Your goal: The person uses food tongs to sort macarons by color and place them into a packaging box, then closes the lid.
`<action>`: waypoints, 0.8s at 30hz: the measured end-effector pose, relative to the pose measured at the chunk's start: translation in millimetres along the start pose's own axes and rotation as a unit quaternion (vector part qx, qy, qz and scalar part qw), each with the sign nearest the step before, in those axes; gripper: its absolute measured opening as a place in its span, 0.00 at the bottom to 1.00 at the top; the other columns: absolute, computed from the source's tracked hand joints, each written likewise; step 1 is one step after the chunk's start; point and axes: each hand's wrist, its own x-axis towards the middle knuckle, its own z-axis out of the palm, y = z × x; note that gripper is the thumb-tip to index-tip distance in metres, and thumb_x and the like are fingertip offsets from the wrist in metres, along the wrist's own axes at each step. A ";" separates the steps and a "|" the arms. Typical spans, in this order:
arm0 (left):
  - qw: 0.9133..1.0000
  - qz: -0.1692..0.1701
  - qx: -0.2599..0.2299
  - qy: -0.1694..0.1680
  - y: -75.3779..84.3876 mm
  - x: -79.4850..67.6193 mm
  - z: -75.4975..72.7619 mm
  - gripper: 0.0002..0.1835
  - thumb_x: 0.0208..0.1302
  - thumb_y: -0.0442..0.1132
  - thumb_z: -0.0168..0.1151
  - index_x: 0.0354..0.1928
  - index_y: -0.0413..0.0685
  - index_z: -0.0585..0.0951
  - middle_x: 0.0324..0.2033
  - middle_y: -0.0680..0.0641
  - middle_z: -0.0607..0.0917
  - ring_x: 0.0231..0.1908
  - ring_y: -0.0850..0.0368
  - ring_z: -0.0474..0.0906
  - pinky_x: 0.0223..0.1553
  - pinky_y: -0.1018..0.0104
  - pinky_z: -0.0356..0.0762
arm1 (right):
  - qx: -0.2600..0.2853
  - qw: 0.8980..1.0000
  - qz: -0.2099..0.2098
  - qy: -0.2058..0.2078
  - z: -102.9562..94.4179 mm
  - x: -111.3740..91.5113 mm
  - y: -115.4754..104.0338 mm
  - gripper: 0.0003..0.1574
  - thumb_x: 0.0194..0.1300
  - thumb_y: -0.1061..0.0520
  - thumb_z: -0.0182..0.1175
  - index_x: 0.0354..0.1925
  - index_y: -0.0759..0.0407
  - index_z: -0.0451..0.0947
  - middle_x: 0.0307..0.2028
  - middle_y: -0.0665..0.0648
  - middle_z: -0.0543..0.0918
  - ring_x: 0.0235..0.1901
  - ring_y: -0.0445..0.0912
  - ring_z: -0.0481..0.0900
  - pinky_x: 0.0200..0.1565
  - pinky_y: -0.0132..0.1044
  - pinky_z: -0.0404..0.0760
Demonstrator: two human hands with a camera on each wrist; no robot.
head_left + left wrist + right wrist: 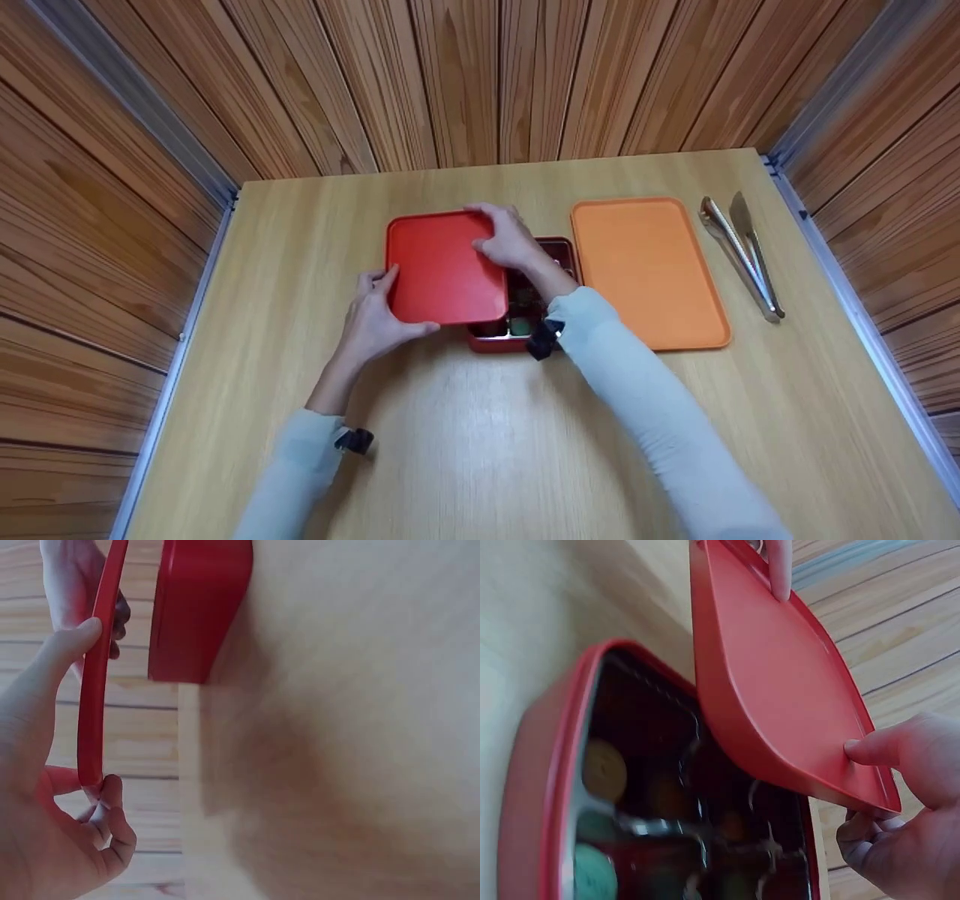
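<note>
Both hands hold a square red lid (pixel 448 270) in the air, over the left part of a red box (pixel 499 345). The left hand (pixel 375 321) grips the lid's near left corner, thumb along the front edge and fingers at the left side. At the far right corner the right hand (pixel 504 236) pinches the lid, its thumb on the top face and the other fingers underneath. Dark compartments show inside the box, with a green round piece (pixel 594 874) and a tan round piece (pixel 604 771) in two of them. The lid hides the box's left part in the head view.
An orange tray (pixel 649 274) lies right of the box. Beyond it, metal tongs (pixel 739 255) and a metal spatula-like tool (pixel 754 244) lie side by side. Wood-panelled walls (pixel 465 82) enclose the table (pixel 465 442) at the back and sides.
</note>
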 end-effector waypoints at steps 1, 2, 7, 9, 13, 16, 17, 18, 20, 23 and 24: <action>1.000 0.000 0.001 0.000 3.7 1.3 1.5 0.67 0.55 0.59 0.88 0.89 0.42 0.61 0.79 0.34 0.68 0.77 0.34 0.72 0.74 0.38 0.85 | 0.001 1.000 -0.001 0.001 -3.3 -0.1 2.0 0.41 0.76 0.69 0.64 0.83 0.53 0.73 0.81 0.67 0.71 0.81 0.60 0.68 0.85 0.58 0.69; 1.000 0.000 0.003 0.000 7.3 2.5 3.0 0.67 0.54 0.60 0.88 0.89 0.42 0.61 0.79 0.34 0.68 0.77 0.34 0.73 0.73 0.38 0.85 | 0.001 1.000 -0.003 0.002 -6.4 -0.3 4.0 0.42 0.76 0.69 0.64 0.83 0.53 0.73 0.81 0.66 0.72 0.81 0.60 0.68 0.85 0.58 0.69; 1.000 0.004 0.012 -0.003 22.8 7.7 12.3 0.67 0.54 0.61 0.88 0.89 0.43 0.62 0.78 0.34 0.69 0.74 0.35 0.76 0.71 0.41 0.87 | -0.004 1.000 -0.010 0.007 -21.9 -3.1 15.0 0.44 0.73 0.70 0.65 0.83 0.56 0.71 0.81 0.67 0.74 0.82 0.61 0.69 0.87 0.57 0.67; 1.000 0.007 0.014 -0.005 28.1 9.3 16.8 0.67 0.54 0.61 0.88 0.89 0.43 0.62 0.77 0.34 0.70 0.73 0.36 0.76 0.71 0.42 0.87 | -0.004 1.000 -0.008 0.007 -27.5 -4.9 19.6 0.44 0.73 0.70 0.65 0.83 0.57 0.71 0.81 0.67 0.74 0.83 0.61 0.69 0.87 0.56 0.66; 1.000 0.016 0.013 -0.006 39.4 12.7 26.8 0.67 0.53 0.61 0.89 0.89 0.43 0.63 0.75 0.34 0.71 0.71 0.37 0.77 0.70 0.45 0.88 | -0.006 1.000 -0.010 0.013 -39.3 -8.3 28.5 0.44 0.73 0.70 0.66 0.83 0.60 0.71 0.82 0.68 0.74 0.84 0.62 0.68 0.89 0.57 0.63; 1.000 0.021 0.011 -0.005 47.7 14.6 32.8 0.67 0.52 0.61 0.89 0.88 0.42 0.64 0.75 0.33 0.71 0.71 0.37 0.77 0.69 0.46 0.88 | -0.009 1.000 -0.014 0.013 -47.8 -10.5 33.8 0.43 0.73 0.70 0.65 0.83 0.61 0.71 0.81 0.68 0.74 0.84 0.63 0.68 0.89 0.57 0.63; 1.000 0.023 0.011 -0.005 50.3 15.4 34.8 0.67 0.52 0.61 0.89 0.88 0.42 0.64 0.75 0.33 0.71 0.70 0.37 0.77 0.69 0.46 0.88 | -0.010 1.000 -0.016 0.012 -50.6 -11.2 36.0 0.43 0.74 0.70 0.65 0.83 0.61 0.71 0.82 0.69 0.74 0.84 0.62 0.68 0.89 0.57 0.63; 1.000 0.023 0.012 -0.005 52.9 16.2 36.8 0.67 0.52 0.61 0.89 0.88 0.42 0.64 0.75 0.33 0.71 0.70 0.37 0.78 0.69 0.46 0.89 | -0.010 1.000 -0.017 0.010 -53.5 -11.9 38.3 0.43 0.74 0.70 0.64 0.83 0.62 0.70 0.82 0.69 0.73 0.85 0.62 0.67 0.89 0.56 0.63; 1.000 0.025 0.018 -0.005 58.0 17.4 40.8 0.67 0.52 0.62 0.89 0.88 0.42 0.64 0.75 0.34 0.72 0.69 0.37 0.78 0.67 0.47 0.90 | -0.012 1.000 -0.017 0.008 -58.9 -13.5 42.7 0.42 0.74 0.70 0.64 0.83 0.61 0.70 0.82 0.69 0.73 0.85 0.62 0.67 0.89 0.57 0.63; 0.999 0.029 0.025 -0.008 64.6 19.1 47.1 0.66 0.52 0.63 0.88 0.88 0.42 0.65 0.75 0.33 0.72 0.68 0.38 0.78 0.63 0.48 0.91 | -0.011 1.000 -0.011 0.006 -65.9 -15.9 48.3 0.42 0.76 0.69 0.63 0.84 0.60 0.70 0.82 0.68 0.73 0.85 0.61 0.67 0.88 0.58 0.63; 0.999 0.030 0.026 -0.009 66.6 19.3 49.2 0.66 0.53 0.64 0.87 0.88 0.42 0.65 0.75 0.33 0.72 0.68 0.38 0.79 0.62 0.48 0.92 | -0.009 1.000 -0.006 0.005 -67.9 -16.7 49.8 0.41 0.77 0.68 0.63 0.84 0.59 0.70 0.82 0.67 0.73 0.85 0.61 0.67 0.88 0.58 0.63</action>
